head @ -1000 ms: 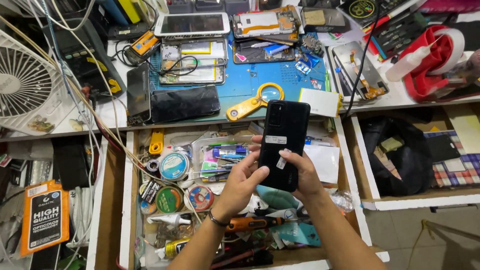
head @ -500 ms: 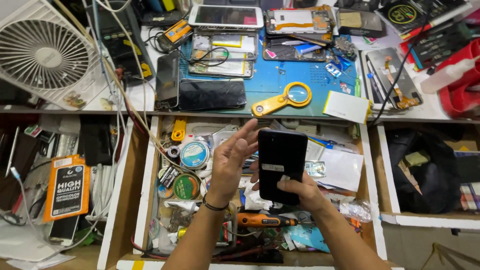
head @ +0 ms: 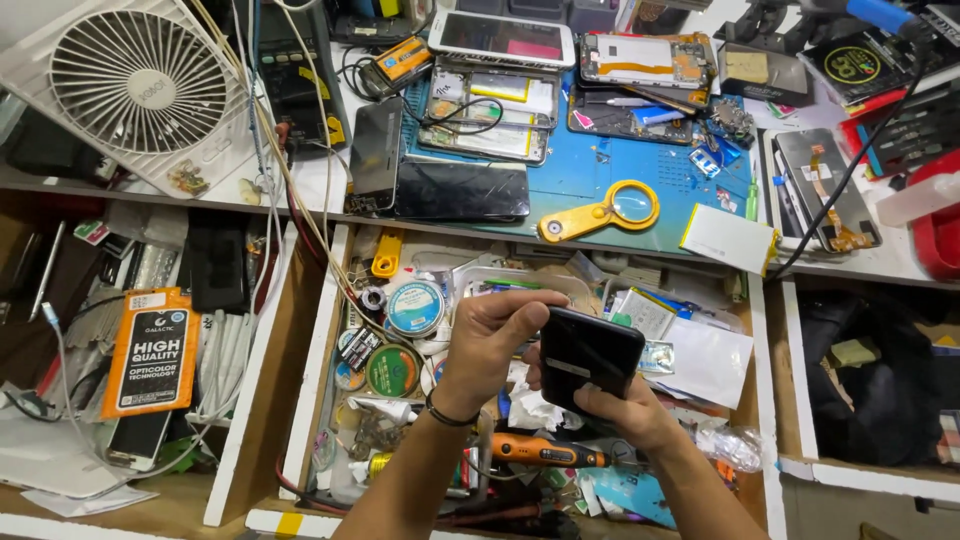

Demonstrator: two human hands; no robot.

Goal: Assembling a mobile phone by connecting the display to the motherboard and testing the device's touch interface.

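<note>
Our right hand (head: 625,410) grips the black phone (head: 590,352) above the open drawer (head: 318,330); our left hand (head: 490,340) curls its fingers onto the phone's top edge.

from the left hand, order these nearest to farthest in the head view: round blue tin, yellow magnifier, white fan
1. Blue tin: in the drawer, just left of the left hand.
2. Yellow magnifier: up right, on the blue mat.
3. White fan: far upper left corner.

Black smartphone (head: 588,357), glossy back turned up, small pale sticker seen on it, slightly tilted, held above the open drawer.
</note>
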